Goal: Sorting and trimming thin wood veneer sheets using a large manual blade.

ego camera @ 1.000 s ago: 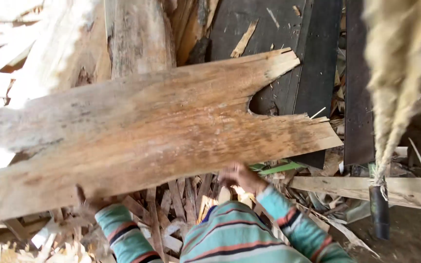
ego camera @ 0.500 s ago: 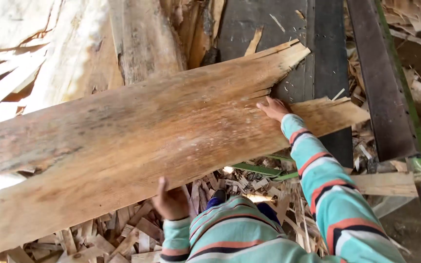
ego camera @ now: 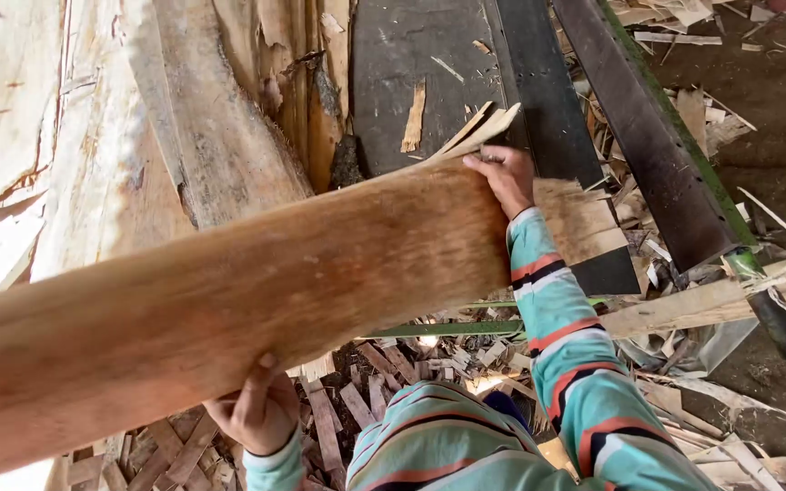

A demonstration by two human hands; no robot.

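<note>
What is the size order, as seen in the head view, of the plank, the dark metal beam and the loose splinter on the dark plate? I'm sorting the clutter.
1. plank, though it is nearest the camera
2. dark metal beam
3. splinter

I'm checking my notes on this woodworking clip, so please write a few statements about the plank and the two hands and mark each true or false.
1. The left hand grips the lower edge of the wide, brown wooden plank. True.
2. The right hand rests on the ground among the scraps. False: it lies on the plank's upper edge, near its splintered end.
3. The plank runs slantwise across the view, its right end higher. True.
4. The person's sleeves are plain white. False: the sleeve is teal with red, black and white stripes.
5. Small pale wood offcuts lie heaped under the plank. True.
</note>
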